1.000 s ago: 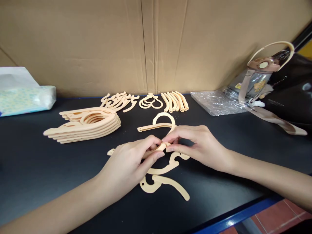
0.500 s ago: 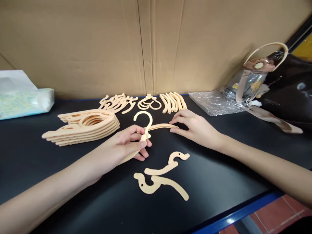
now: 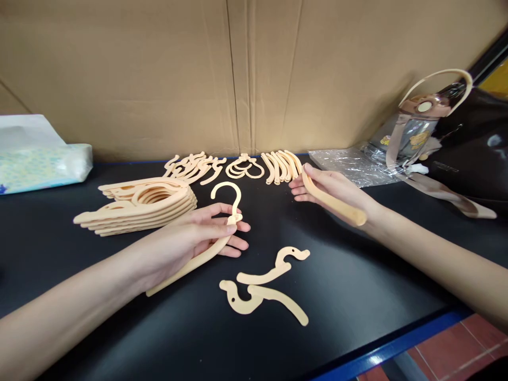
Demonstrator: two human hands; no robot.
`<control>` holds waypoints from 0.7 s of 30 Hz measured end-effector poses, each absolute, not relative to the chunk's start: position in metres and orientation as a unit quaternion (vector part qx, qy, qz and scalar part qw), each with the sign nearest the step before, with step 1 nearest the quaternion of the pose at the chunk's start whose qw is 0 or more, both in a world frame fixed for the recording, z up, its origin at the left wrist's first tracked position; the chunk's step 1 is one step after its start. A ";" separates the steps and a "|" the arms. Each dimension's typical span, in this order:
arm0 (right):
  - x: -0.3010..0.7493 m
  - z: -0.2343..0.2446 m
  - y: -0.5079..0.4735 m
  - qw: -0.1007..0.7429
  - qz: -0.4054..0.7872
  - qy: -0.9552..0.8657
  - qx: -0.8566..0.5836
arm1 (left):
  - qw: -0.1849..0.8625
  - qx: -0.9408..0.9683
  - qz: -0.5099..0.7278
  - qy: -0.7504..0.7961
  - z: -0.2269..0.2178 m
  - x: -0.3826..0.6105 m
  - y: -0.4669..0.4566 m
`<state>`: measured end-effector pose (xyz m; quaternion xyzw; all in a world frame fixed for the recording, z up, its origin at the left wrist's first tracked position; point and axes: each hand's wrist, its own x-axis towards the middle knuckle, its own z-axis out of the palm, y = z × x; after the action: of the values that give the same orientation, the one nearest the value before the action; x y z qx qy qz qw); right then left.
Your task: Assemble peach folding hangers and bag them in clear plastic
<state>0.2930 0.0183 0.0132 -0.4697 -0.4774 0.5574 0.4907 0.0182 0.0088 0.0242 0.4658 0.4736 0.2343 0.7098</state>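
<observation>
My left hand (image 3: pixel 214 233) grips a cream plastic hanger hook (image 3: pixel 234 196) with one curved arm (image 3: pixel 198 259) joined to it, the arm running back under my wrist. Over the right part of the table, my right hand (image 3: pixel 325 188) pinches a separate curved hanger arm (image 3: pixel 335 203), its free end pointing toward me. Between and below the hands lie two flat bird-shaped pieces, one higher (image 3: pixel 273 269) and one lower (image 3: pixel 262 301), each with a small hole in its head.
A stack of cream hanger pieces (image 3: pixel 138 211) stands on the left of the black table (image 3: pixel 182 333). Along the back lie bird-shaped pieces (image 3: pixel 194 166), hooks (image 3: pixel 245 168) and curved arms (image 3: pixel 281 166). A tissue pack (image 3: pixel 43 164), plastic bag (image 3: pixel 353 164), bottle (image 3: pixel 416 127) and dark bag (image 3: pixel 468 169) stand around.
My right hand has lifted the curved arm away from the hook and turned it toward me, moving right. The left hand's joined arm has swung into fuller view.
</observation>
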 end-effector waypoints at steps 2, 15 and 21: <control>0.289 0.017 0.014 0.474 0.590 -0.450 -0.474 | 0.710 0.461 0.243 0.474 0.023 0.019 0.009; 0.279 0.029 -0.010 0.313 0.470 -0.661 -0.494 | 0.691 0.480 0.253 0.478 0.022 0.022 0.005; 0.277 0.029 -0.018 0.299 0.326 -0.730 -0.521 | 0.696 0.478 0.248 0.474 0.021 0.020 0.006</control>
<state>0.2768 -0.0183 0.0292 -0.5210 -0.7299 0.3262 0.2990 0.0204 0.0059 0.0207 0.4784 0.4737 0.2483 0.6964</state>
